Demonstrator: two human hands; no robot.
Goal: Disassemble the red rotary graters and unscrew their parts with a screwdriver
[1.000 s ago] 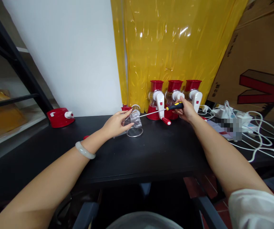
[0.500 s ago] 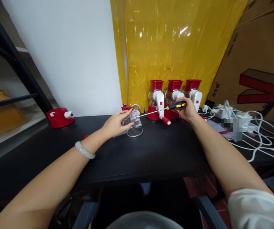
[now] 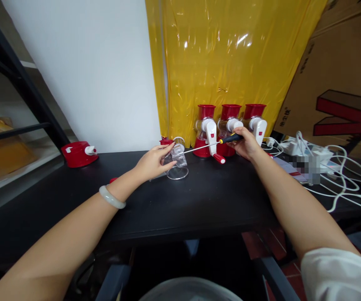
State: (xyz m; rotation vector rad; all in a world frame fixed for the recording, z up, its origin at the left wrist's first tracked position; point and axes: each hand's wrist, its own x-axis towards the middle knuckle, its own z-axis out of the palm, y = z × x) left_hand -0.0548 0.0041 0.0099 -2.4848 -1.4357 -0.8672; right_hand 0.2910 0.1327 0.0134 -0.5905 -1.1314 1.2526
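My left hand [image 3: 151, 164] is closed on a clear plastic housing [image 3: 177, 163] that rests on the black table [image 3: 199, 200]. My right hand [image 3: 245, 144] grips the black-and-yellow handle of a screwdriver [image 3: 213, 144]. Its metal shaft points left, with the tip at the top of the clear housing. A pale bangle sits on my left wrist.
Three red-and-white hand-crank grinders [image 3: 230, 125] stand in a row before a yellow plastic sheet [image 3: 227, 58]. A red base part [image 3: 79, 154] lies at the far left. White chargers and cables [image 3: 324, 167] crowd the right side. A cardboard box [image 3: 340, 83] leans behind them.
My right hand has turned slightly on the screwdriver handle, which stays pointed at the clear housing. My left hand has not moved.
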